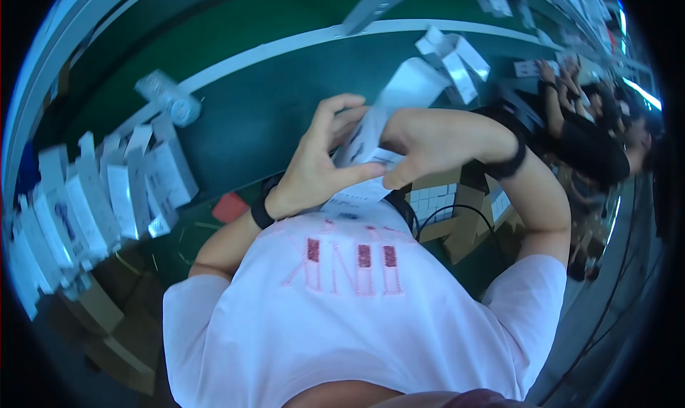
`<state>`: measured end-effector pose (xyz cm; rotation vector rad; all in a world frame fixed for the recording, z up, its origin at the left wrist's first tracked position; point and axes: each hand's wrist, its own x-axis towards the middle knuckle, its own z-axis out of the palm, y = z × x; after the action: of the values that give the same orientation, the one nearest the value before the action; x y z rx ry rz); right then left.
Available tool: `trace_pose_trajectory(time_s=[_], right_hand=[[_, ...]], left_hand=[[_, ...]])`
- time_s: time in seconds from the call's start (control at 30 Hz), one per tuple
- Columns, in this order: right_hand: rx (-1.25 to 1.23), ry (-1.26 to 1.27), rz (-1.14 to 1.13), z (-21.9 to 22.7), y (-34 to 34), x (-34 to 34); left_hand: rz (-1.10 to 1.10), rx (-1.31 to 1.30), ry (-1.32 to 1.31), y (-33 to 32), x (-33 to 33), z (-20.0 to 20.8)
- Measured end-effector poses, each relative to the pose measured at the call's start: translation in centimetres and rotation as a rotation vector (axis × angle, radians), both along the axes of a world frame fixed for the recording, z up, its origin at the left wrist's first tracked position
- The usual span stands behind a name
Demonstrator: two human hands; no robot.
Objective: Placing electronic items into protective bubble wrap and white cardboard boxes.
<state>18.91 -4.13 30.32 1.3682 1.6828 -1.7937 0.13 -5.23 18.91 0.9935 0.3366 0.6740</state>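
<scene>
A white folding carton (360,143) is held between my two hands just in front of my chest. My left hand (303,165) grips its left side, with the thumb across the near face and the fingers curled round the far side. From the right, my right hand (435,144) bends over the carton with its thumb pressed on the near face; its other fingers are partly hidden. A long pale flap, blurred, sticks up beyond my hands. Printing shows on the carton's lower face. What lies inside it cannot be made out. Both wrists wear dark bands.
An open white carton (457,62) lies on the green table (250,101) at the far right. A clear plastic-wrapped roll (171,98) and several white cartons (93,201) crowd the left. Brown boxes (457,230) stand below the edge. Co-workers (592,133) sit at right.
</scene>
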Motion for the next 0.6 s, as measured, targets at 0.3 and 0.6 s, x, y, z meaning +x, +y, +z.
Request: trace_pose_trajectory(time_s=[0.3,0.6], right_hand=[[0.775,0.002,-0.943,5.7,-4.9,6.7],[0.532,0.616,-1.411,-7.5,-10.2,7.3]], left_hand=[[0.081,0.166,0.049,2.3,3.1,0.7],[-0.299,0.276,0.246,2.0,9.0,0.2]])
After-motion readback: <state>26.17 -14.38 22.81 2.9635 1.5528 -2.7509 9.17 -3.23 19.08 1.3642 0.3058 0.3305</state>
